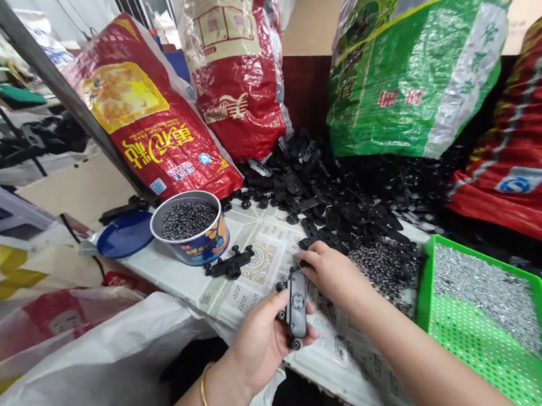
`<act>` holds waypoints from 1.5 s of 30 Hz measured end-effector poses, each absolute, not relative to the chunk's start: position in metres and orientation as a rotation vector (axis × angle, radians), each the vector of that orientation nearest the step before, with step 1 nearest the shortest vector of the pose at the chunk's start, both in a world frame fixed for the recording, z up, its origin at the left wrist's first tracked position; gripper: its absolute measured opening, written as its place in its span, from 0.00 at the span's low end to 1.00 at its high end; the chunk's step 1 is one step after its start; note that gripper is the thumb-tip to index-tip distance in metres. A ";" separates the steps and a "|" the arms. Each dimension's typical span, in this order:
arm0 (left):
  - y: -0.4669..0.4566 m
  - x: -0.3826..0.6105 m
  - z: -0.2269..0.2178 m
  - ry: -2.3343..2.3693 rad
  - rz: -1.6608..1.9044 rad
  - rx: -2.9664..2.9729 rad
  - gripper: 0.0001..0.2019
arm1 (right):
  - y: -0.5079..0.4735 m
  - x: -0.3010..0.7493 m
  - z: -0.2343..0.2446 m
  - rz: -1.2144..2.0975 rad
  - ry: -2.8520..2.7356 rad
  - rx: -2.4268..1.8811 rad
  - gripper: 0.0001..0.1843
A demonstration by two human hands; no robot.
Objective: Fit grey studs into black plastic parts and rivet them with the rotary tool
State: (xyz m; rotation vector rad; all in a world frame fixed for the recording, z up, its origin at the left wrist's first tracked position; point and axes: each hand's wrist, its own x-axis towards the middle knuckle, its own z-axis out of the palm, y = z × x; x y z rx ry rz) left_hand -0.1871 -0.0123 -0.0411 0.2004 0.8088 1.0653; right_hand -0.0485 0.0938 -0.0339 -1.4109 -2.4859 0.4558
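Note:
A grey and black toy car chassis (pixel 297 302) with small black wheels lies in my left hand (pixel 267 328), thumb along its side and fingers beneath. My right hand (pixel 331 271) is at the chassis's far end, its thumb and fingertips pinched close to a wheel there; what they grip is too small to make out. Beyond it on the table lies another black chassis (pixel 230 262). A heap of black plastic parts (pixel 314 191) spreads behind my hands, with a pile of small shiny pieces (pixel 387 264) to the right of my right hand.
A round tub (pixel 202 246) of small dark pieces stands at left beside a blue lid (pixel 125 234). Green perforated trays (pixel 481 348) of silvery pieces sit at right. Red sacks (pixel 169 143) and a green sack (pixel 400 88) line the back. A white bag (pixel 97 362) hangs at the table's left edge.

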 end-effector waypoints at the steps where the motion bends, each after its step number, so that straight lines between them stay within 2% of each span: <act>1: -0.011 -0.188 -0.041 0.808 1.083 0.181 0.12 | 0.093 -0.049 -0.035 0.457 -2.480 -1.435 0.16; 3: -0.010 -0.190 -0.041 0.803 1.121 0.159 0.11 | 0.086 -0.045 -0.034 0.535 -2.374 -1.468 0.15; 7: -0.009 -0.186 -0.041 0.811 1.171 0.169 0.09 | 0.052 -0.027 -0.021 1.018 -2.044 -1.429 0.16; 9: -0.011 -0.181 -0.042 0.821 1.182 0.226 0.08 | 0.034 -0.022 -0.016 1.125 -2.030 -1.422 0.14; 16: -0.019 -0.164 -0.037 0.862 1.181 0.518 0.11 | 0.012 -0.016 -0.016 0.794 -2.173 -1.268 0.12; 22: -0.021 -0.155 -0.030 0.858 1.051 0.465 0.11 | 0.003 -0.003 -0.020 0.641 -2.080 -1.144 0.11; 28: -0.019 -0.149 -0.030 0.817 1.046 0.439 0.11 | 0.001 0.008 -0.021 0.501 -2.267 -1.026 0.19; 38: -0.018 -0.150 -0.031 0.799 0.964 0.393 0.08 | 0.008 0.013 -0.025 0.309 -2.213 -1.054 0.15; 45: -0.016 -0.147 -0.033 0.782 0.953 0.405 0.10 | 0.004 0.009 -0.030 0.064 -2.186 -1.092 0.16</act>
